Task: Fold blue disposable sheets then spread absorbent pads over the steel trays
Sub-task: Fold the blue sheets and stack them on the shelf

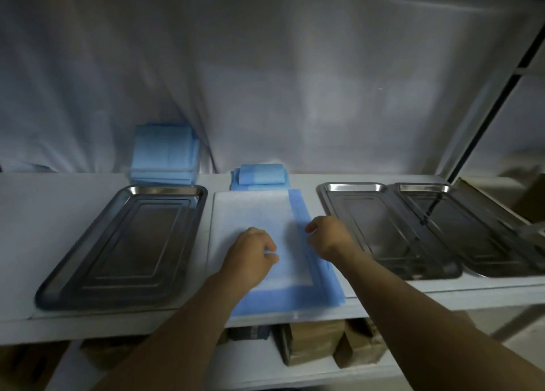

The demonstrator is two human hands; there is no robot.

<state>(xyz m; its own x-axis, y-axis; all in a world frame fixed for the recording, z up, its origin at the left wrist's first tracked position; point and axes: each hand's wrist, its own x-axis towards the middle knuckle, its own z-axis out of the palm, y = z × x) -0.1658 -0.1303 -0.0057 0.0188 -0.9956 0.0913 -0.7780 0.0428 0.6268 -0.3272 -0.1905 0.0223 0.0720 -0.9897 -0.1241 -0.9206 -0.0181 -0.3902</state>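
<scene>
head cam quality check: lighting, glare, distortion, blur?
Head view: dim, bluish light overall; bright glare only on the far rims of the left tray and the right trays; wide-angle bending shows in the shelf edge and the black post; left hand and right hand on the pad look slightly soft; boxes below sit in deep shadow.

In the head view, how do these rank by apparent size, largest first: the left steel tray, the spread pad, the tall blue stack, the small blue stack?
1. left steel tray
2. spread pad, partly under the hands, so its place against the tray is unsure
3. tall blue stack
4. small blue stack

Both stacks lie farther back, so they look smaller.
</scene>
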